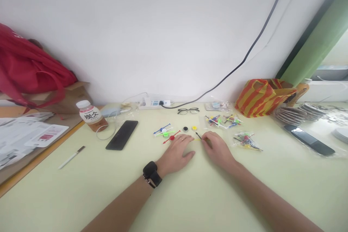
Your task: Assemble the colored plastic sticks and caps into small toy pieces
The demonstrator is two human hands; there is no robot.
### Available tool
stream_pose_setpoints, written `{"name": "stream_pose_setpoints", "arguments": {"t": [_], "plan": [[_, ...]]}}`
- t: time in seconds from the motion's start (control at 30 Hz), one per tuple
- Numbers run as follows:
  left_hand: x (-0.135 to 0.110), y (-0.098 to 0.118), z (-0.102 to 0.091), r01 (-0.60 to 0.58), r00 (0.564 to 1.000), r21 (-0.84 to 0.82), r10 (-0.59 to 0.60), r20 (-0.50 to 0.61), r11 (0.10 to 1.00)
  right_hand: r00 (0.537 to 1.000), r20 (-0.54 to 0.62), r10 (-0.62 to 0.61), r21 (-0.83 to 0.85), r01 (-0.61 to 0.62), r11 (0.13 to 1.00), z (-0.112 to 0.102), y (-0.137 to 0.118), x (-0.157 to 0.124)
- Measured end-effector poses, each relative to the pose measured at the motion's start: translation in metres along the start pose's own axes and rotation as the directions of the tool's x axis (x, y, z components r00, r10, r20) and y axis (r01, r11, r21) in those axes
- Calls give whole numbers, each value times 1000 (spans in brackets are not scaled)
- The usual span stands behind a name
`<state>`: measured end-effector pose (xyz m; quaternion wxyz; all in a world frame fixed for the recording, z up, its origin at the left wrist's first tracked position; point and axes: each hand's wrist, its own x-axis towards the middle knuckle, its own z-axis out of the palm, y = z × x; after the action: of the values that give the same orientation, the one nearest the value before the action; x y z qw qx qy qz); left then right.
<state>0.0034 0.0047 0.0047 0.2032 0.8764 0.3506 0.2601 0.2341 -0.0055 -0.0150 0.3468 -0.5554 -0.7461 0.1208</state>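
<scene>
My left hand rests palm down on the pale green table, fingers together and flat, beside a red plastic piece with arrow arms. A black watch sits on that wrist. My right hand lies next to it, fingers pinched on a thin black arrow stick that pokes out toward a yellow stick on the table. Just beyond the hands lie a small black disc, a yellow disc, and blue and green arrow pieces.
Two clear bags of coloured arrow pieces lie to the right. A black phone, bottle, glasses, power strip, white pen and striped bag stand around. Another phone lies far right.
</scene>
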Motion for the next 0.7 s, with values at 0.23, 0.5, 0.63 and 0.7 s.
{"name": "stream_pose_setpoints", "arguments": {"t": [0.23,0.5,0.63,0.7], "plan": [[4,-18,-7,98,994,9,-98,-53,995,998,-55,8,-42,-11,999,-9,6,5],[5,-18,-6,72,996,135,-77,36,988,1000,3,10,20,-10,1000,-4,-8,1],[6,-15,-7,23,999,72,-19,-49,997,998,61,11,155,-20,988,-4,-5,3],[6,-14,-8,26,996,38,-22,-85,999,998,53,15,178,-24,984,-5,-2,4]]}}
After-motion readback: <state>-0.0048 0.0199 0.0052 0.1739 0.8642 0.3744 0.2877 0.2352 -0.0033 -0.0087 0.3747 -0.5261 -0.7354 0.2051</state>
